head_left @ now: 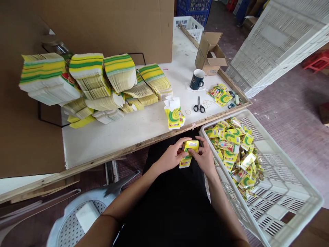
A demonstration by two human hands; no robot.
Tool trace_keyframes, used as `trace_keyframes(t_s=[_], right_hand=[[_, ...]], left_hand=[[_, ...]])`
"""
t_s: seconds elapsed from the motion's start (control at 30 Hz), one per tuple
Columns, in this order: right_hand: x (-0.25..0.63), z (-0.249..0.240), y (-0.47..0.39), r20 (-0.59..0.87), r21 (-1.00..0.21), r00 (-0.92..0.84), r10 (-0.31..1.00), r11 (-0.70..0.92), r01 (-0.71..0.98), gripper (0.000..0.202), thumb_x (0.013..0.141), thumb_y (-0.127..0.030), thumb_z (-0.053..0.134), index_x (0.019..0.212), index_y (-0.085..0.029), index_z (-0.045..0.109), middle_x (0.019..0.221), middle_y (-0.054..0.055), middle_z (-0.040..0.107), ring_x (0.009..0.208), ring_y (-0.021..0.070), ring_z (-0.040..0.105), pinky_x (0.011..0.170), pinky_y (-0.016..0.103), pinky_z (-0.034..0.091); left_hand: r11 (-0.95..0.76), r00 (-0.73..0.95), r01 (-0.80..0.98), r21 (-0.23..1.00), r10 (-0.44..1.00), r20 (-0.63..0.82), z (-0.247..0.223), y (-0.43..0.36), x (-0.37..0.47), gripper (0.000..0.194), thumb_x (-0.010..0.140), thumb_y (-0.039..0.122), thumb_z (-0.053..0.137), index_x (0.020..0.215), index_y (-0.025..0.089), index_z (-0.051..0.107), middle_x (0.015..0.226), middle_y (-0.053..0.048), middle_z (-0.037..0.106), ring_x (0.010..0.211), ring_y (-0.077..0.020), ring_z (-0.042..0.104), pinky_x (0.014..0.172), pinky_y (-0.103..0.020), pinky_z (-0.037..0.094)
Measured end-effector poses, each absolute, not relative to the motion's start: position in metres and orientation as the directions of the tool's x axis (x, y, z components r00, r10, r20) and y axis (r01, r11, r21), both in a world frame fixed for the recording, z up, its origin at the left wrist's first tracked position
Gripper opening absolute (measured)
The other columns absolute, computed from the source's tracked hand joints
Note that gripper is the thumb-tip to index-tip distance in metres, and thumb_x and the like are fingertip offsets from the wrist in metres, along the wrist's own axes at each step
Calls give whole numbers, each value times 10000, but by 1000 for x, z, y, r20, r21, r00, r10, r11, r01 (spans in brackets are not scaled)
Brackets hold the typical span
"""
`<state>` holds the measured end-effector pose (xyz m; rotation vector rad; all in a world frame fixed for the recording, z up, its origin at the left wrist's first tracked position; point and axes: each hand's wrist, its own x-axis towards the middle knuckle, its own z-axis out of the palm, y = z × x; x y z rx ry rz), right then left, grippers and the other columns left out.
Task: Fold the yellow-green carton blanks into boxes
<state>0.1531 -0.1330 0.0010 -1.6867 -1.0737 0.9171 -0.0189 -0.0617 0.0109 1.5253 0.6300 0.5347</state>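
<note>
Above my lap, in front of the table edge, I hold a small yellow and green printed carton (189, 154) between both hands. My left hand (174, 153) grips its left side, thumb on the front. On the right side, my right hand (203, 154) has its thumb pressed on the printed face and its fingers around the edge. Just beyond, flat unfolded cartons (174, 115) with white flaps lie at the table's front edge. To the right stands a white plastic crate (280, 164) partly filled with folded yellow cartons (232, 145).
Bundled stacks of flat cartons (119, 73) line the table's (102, 137) back left, by a large cardboard sheet (115, 27). Scissors (199, 105), a dark mug (197, 79), rubber bands, loose cartons (220, 94) and an open cardboard box (210, 56) are at right. A grey stool (66, 216) stands lower left.
</note>
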Motion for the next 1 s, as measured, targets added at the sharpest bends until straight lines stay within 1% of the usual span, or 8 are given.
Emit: trace_keyframes(t_s=[0.17,0.3,0.47,0.6,0.67,0.8,0.9,1.0], right_hand=[[154,4,-131,-115,-944,282,953,-193,267,496,836,-406,735,1271,-217,590,524,-92,530,433,117,446,463,242,307],[157,4,-130,-129,-947,259,957,-196,253,486,830,-416,738,1252,-205,618,514,-88,529,423,116,444,446,246,303],[162,9,-132,-117,-931,253,960,-195,309,549,831,-408,740,1324,-204,613,555,-79,538,448,108,426,448,247,298],[169,20,-133,-156,-939,181,971,-203,279,645,864,-412,709,1446,-211,514,542,-82,551,472,125,460,483,258,343],[170,24,-133,-168,-951,158,973,-202,234,606,871,-415,697,1412,-208,519,508,-93,525,449,121,443,469,255,323],[164,21,-130,-168,-968,206,964,-201,152,454,850,-419,699,1231,-215,560,485,-117,471,396,88,349,428,228,230],[156,14,-129,-138,-972,256,957,-181,151,425,851,-399,690,1208,-220,546,478,-127,446,395,85,329,433,220,215],[155,13,-131,-98,-966,257,961,-154,210,432,866,-396,696,1242,-226,570,488,-120,427,411,89,322,440,229,220]], left_hand=[[-54,747,83,995,665,-26,16,-62,-19,578,904,165,595,1464,265,490,1400,-96,635,1082,-216,711,938,-337,570],[-52,755,70,996,655,-18,19,-64,-18,565,915,162,577,1463,263,486,1389,-91,644,1086,-208,713,926,-321,571],[18,727,27,999,686,-32,13,-65,-15,550,896,167,609,1431,236,502,1366,-107,658,1187,-248,681,951,-347,574],[91,723,15,996,686,-74,11,-64,-13,575,887,194,640,1440,217,486,1276,-122,700,1062,-252,726,871,-355,601],[102,734,9,995,675,-76,12,-64,-13,582,890,202,646,1448,218,480,1261,-121,706,1024,-243,736,862,-352,603],[36,744,18,999,667,-37,13,-64,-14,562,895,183,634,1438,242,500,1341,-103,669,1118,-239,712,921,-340,587],[1,726,38,999,688,-29,13,-65,-14,564,899,168,615,1445,250,500,1319,-88,681,1104,-228,713,931,-346,583],[35,716,16,999,698,-36,13,-65,-14,574,893,178,628,1448,252,501,1276,-87,699,1083,-229,717,907,-342,589]])
